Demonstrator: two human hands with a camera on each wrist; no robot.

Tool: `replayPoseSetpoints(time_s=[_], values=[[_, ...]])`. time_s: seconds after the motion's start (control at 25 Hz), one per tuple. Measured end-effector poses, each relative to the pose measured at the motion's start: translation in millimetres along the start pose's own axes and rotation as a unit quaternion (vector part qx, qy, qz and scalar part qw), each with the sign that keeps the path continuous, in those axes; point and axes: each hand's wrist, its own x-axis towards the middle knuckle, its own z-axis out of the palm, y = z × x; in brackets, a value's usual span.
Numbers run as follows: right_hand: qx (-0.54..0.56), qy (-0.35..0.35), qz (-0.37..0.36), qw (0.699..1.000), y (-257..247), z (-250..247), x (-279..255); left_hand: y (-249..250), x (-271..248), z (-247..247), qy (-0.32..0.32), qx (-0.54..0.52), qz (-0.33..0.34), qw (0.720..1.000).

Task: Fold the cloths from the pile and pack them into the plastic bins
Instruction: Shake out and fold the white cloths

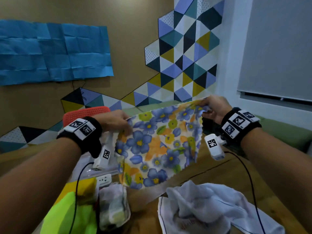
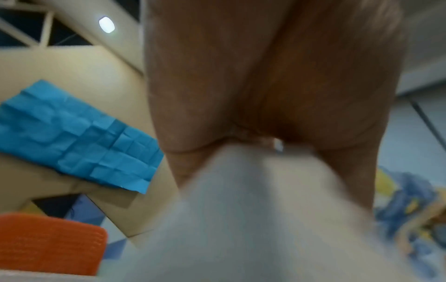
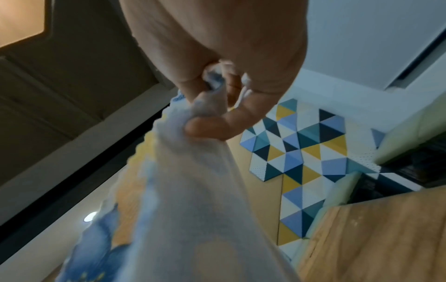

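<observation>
A floral cloth [image 1: 157,146] with blue, orange and green flowers hangs spread in the air above the wooden table [image 1: 211,168]. My left hand [image 1: 118,123] pinches its upper left corner. My right hand [image 1: 212,108] grips the upper right corner, fingers curled round bunched fabric [image 3: 205,118]. The left wrist view is blurred; pale cloth [image 2: 241,209] runs up into my left hand [image 2: 253,137]. A crumpled white cloth [image 1: 211,205] lies on the table below. A clear plastic bin [image 1: 114,206] holding cloths stands at the lower left.
A neon green and yellow cloth [image 1: 70,211] lies at the lower left. Another clear bin [image 1: 94,173] with white latches sits behind it. An orange perforated chair back [image 1: 86,114] stands beyond the table. Black cables hang from both wrists.
</observation>
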Motion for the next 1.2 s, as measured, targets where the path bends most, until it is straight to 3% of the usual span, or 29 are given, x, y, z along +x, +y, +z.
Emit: replayPoseSetpoints(time_s=[0.08,0.32,0.52,0.6,0.76,0.92,1.04,1.2], values=[[0.006,0.019,0.022,1.000,4.6,-11.3,8.0,-16.1,2.9,-6.7,0.026,0.014,-0.032,0.999],[0.008,-0.019,0.053,0.998,25.9,-48.1,42.0,-44.8,1.5,-20.0,0.103,-0.118,-0.048,0.986],[-0.010,0.066,0.059,0.996,35.3,-47.8,41.4,-50.1,0.0,-16.5,0.161,-0.246,-0.097,0.951],[-0.020,0.060,0.073,0.995,44.0,-44.2,41.9,-57.9,1.0,-14.0,0.143,-0.280,-0.137,0.939],[-0.012,0.079,0.099,0.992,70.5,-51.6,62.1,-73.3,-0.9,-8.5,0.066,-0.264,-0.197,0.942],[-0.008,0.065,0.133,0.989,82.3,-50.8,63.0,-77.8,1.6,-4.6,0.084,-0.218,-0.213,0.949],[-0.004,0.096,0.125,0.987,92.6,-54.7,76.0,-76.4,2.9,-3.7,0.066,-0.209,-0.209,0.953],[-0.007,0.122,0.118,0.985,93.1,-56.1,81.1,-74.7,13.9,-4.3,0.184,-0.223,-0.141,0.947]])
